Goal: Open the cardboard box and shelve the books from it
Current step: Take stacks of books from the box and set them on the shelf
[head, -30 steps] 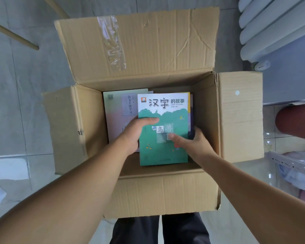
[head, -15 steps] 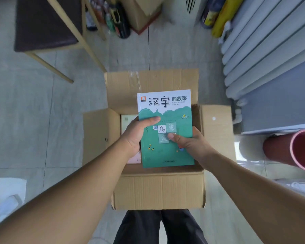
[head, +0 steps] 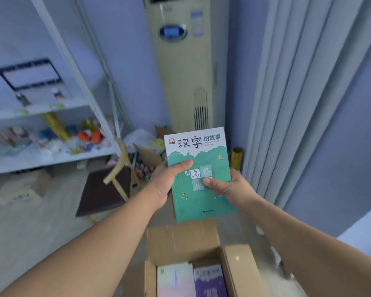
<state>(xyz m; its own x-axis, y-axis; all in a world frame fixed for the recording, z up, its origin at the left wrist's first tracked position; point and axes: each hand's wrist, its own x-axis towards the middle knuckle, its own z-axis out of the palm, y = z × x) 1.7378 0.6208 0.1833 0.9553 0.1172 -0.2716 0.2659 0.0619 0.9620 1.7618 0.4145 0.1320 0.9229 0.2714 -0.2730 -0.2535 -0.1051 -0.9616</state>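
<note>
Above the open cardboard box, the green-covered book is held up in the air between both hands, cover toward the camera, well clear of the flaps. Left hand: thumb across the cover, other fingers hidden behind the spine edge, closed on the book. Right hand: thumb pressed on the cover near the printed squares, remaining fingers behind, also gripping. Change from one second ago: the book then lay inside the box on the stack; half a second ago it was lifted just over the opening; now the view has swung up to the room. Two more books remain in the box, a pale one beside a purple one. White shelving unit stands to the left, already cluttered; a wooden chair sits between. Judgement: box opening done, first book extracted, carry to the shelf comes next; blur suggests movement under way
</note>
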